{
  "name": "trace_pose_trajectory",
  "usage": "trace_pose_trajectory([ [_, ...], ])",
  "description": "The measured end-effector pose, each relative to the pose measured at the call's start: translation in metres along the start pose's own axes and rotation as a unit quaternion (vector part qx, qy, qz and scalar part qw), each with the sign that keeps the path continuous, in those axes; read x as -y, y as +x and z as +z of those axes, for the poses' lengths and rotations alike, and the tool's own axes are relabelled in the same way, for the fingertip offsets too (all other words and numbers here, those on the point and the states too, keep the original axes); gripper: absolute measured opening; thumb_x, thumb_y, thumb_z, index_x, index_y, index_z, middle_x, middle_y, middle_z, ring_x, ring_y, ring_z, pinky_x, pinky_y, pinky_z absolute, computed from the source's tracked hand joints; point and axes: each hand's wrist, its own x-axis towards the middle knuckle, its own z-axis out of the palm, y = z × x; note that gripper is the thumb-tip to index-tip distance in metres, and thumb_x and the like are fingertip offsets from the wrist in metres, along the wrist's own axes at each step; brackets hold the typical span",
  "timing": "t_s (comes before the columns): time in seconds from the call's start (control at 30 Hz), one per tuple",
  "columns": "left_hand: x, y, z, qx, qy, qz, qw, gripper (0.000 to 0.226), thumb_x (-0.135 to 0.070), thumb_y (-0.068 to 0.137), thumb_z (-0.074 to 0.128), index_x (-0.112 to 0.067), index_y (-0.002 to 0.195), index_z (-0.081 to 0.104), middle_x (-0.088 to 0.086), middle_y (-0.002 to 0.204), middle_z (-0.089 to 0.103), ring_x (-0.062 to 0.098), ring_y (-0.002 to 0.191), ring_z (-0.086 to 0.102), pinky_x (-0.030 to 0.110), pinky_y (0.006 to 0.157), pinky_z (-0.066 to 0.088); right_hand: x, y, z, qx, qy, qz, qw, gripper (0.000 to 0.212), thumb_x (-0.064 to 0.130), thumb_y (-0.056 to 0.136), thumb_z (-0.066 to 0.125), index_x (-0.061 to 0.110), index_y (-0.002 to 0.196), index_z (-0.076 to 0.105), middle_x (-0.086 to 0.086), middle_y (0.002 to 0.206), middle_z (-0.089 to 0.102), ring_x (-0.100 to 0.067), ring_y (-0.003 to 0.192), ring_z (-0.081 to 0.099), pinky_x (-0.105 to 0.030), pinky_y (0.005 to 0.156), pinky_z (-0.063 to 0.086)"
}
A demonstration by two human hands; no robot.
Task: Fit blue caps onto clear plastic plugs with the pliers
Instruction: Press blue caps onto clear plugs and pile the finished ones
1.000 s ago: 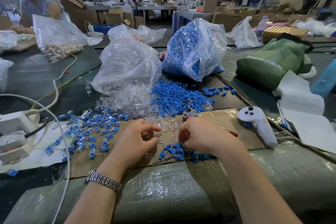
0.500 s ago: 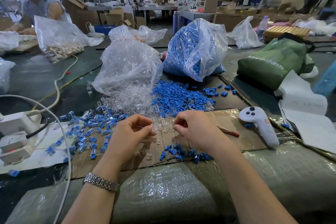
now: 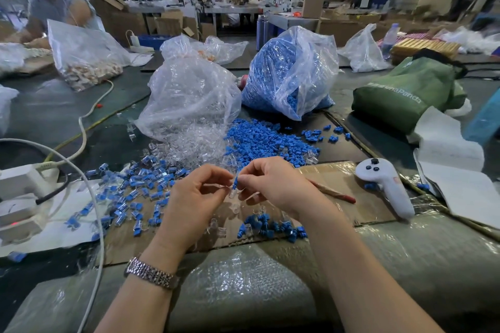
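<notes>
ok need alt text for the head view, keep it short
Two bare hands meet over a cardboard sheet: the left hand pinches a clear plastic plug while the right hand pinches a blue cap against it. Loose blue caps, clear plugs and two open plastic bags lie behind them.

A blue cap (image 3: 234, 182) is pinched against a clear plug (image 3: 232, 193) above the cardboard; the pliers' red handle (image 3: 334, 193) is seen behind.

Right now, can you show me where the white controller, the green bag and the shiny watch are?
white controller (image 3: 385, 180), head view, on the middle of its handle.
green bag (image 3: 405, 93), head view, on its front side by the white lettering.
shiny watch (image 3: 151, 273), head view, on the metal band round the left wrist.
</notes>
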Motion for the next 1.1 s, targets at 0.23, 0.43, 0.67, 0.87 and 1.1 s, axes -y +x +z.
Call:
trace_pose_trajectory([
  [0.23, 0.0, -0.001, 0.003, -0.037, 0.114, 0.106, 0.987, 0.025, -0.001, 0.084, 0.075, -0.022, 0.097, 0.072, -0.016, 0.092, 0.07, 0.003, 0.089, 0.067, 0.013, 0.078, 0.054, 0.001, -0.001, -0.004, 0.033, 0.04, 0.019, 0.998, 0.007, 0.005, 0.1, 0.06, 0.0, 0.097, 0.064, -0.013, 0.085, 0.073, -0.019, 0.075, 0.077, -0.03, 0.069, 0.064],
  [0.43, 0.004, 0.001, 0.003, -0.045, 0.016, 0.023, 0.999, 0.019, -0.012, 0.089, 0.075, -0.025, 0.102, 0.07, -0.014, 0.092, 0.072, 0.006, 0.083, 0.071, 0.018, 0.073, 0.058, -0.003, -0.004, 0.006, 0.005, 0.017, -0.021, 1.0, 0.006, 0.009, 0.1, 0.063, 0.004, 0.097, 0.065, -0.01, 0.091, 0.077, -0.018, 0.083, 0.077, -0.033, 0.082, 0.063],
  [0.67, 0.001, 0.005, -0.004, 0.033, -0.314, -0.187, 0.93, 0.022, -0.019, 0.085, 0.072, -0.011, 0.104, 0.078, 0.015, 0.107, 0.077, 0.028, 0.095, 0.075, 0.026, 0.07, 0.061, 0.001, -0.007, 0.007, -0.043, -0.045, -0.092, 0.994, 0.006, 0.017, 0.099, 0.065, 0.013, 0.095, 0.067, -0.005, 0.091, 0.076, -0.017, 0.084, 0.074, -0.034, 0.084, 0.061],
  [0.87, 0.006, 0.009, -0.007, 0.021, -0.386, -0.199, 0.9, 0.033, -0.016, 0.07, 0.08, -0.006, 0.102, 0.08, 0.022, 0.109, 0.075, 0.029, 0.092, 0.075, 0.023, 0.067, 0.06, 0.005, -0.012, 0.01, -0.061, -0.225, -0.185, 0.955, 0.006, 0.023, 0.101, 0.062, 0.019, 0.096, 0.063, 0.012, 0.083, 0.059, 0.004, 0.069, 0.051, -0.012, 0.063, 0.04],
  [1.1, 0.009, 0.009, -0.009, 0.045, -0.412, -0.169, 0.894, 0.027, -0.016, 0.074, 0.081, -0.008, 0.099, 0.079, 0.017, 0.102, 0.075, 0.026, 0.092, 0.074, 0.026, 0.076, 0.06, 0.005, -0.016, -0.009, -0.06, -0.14, -0.189, 0.97, 0.005, 0.021, 0.103, 0.059, 0.021, 0.099, 0.062, 0.007, 0.085, 0.067, -0.004, 0.072, 0.058, -0.02, 0.07, 0.047],
])
